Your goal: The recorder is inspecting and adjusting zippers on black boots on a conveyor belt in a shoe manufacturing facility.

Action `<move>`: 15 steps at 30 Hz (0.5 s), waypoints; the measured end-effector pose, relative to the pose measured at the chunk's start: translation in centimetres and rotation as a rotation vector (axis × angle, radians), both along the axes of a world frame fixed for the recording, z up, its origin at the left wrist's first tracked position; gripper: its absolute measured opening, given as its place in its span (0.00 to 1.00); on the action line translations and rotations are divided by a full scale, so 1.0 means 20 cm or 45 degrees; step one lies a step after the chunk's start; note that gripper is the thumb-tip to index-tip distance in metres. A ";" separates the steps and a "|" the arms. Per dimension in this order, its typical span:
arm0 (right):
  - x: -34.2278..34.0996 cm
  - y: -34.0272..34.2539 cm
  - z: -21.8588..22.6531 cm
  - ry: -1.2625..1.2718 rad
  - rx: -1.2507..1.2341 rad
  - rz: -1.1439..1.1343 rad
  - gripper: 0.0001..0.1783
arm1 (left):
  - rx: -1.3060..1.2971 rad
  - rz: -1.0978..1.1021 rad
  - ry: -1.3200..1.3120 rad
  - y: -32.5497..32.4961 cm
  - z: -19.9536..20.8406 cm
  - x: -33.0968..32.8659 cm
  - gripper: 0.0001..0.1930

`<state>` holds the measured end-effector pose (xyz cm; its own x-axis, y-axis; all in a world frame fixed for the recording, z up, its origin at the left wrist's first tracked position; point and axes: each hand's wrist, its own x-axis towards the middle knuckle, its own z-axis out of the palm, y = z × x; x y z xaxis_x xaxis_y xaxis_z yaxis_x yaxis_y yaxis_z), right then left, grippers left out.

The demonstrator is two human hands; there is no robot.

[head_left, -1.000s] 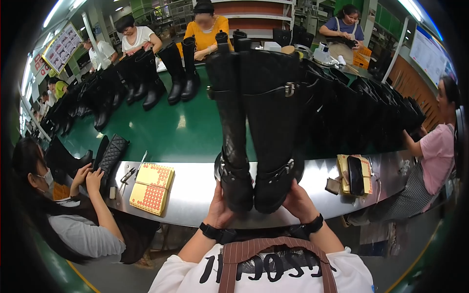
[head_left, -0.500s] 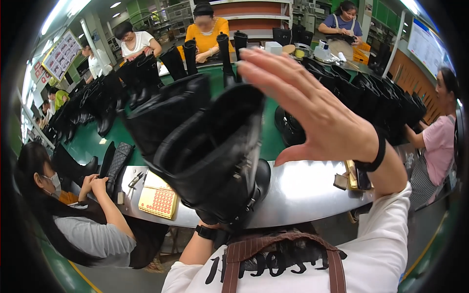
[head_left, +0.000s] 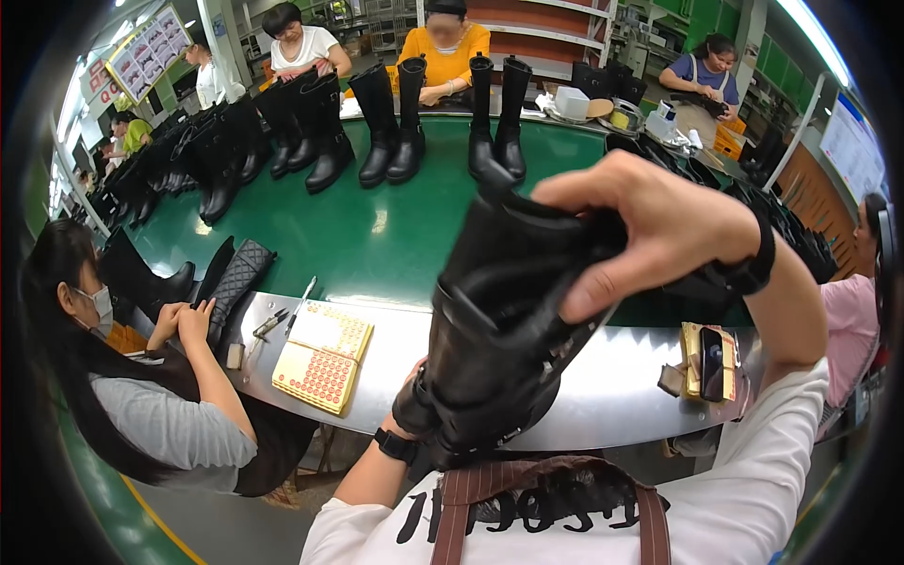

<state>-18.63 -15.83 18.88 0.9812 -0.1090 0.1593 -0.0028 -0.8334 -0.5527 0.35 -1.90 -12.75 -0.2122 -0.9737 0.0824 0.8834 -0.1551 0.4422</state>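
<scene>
A tall black boot (head_left: 508, 320) is held up close to the camera, above the near steel edge of the bench (head_left: 603, 377), tilted so its shaft leans up and to the right. The right hand (head_left: 650, 231) is closed over the top of the shaft, fingers (head_left: 603, 184) curled across the opening and thumb pressed on the near side; a dark band sits on that wrist. The left hand (head_left: 414, 414) is mostly hidden under the lower end of the boot, gripping it from below, though how its fingers lie cannot be told; a black watch (head_left: 394, 444) shows on the wrist. On the steel strip to the left lies a yellow pad (head_left: 322, 358) with red dots, with a pen (head_left: 303, 294) and small scissors (head_left: 267, 326) just beside it. To the right lies a phone (head_left: 712, 356) on a small yellow box. A seated worker (head_left: 141, 377) at left has both hands on a quilted boot (head_left: 237, 279). Beyond, pairs of tall black boots (head_left: 395, 122) stand upright in rows on the green belt (head_left: 377, 226), with more workers seated along its far side.
</scene>
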 end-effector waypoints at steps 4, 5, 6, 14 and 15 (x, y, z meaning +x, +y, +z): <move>0.15 -0.12 0.06 -0.124 -0.437 -0.181 0.26 | 0.084 0.088 0.259 -0.07 -0.02 0.06 0.33; 0.18 -0.17 0.09 -0.138 -0.554 -0.238 0.21 | 0.118 0.100 0.324 -0.08 -0.02 0.07 0.33; 0.25 -0.23 0.11 -0.194 -0.276 -0.369 0.21 | 0.143 0.115 0.397 -0.09 -0.03 0.09 0.33; 0.05 -0.74 0.48 -0.782 -0.004 -0.942 0.19 | 0.253 -0.009 0.272 -0.17 -0.17 0.22 0.31; 0.01 -0.80 0.49 -0.775 -0.006 -0.941 0.19 | 0.287 0.025 0.272 -0.17 -0.19 0.23 0.31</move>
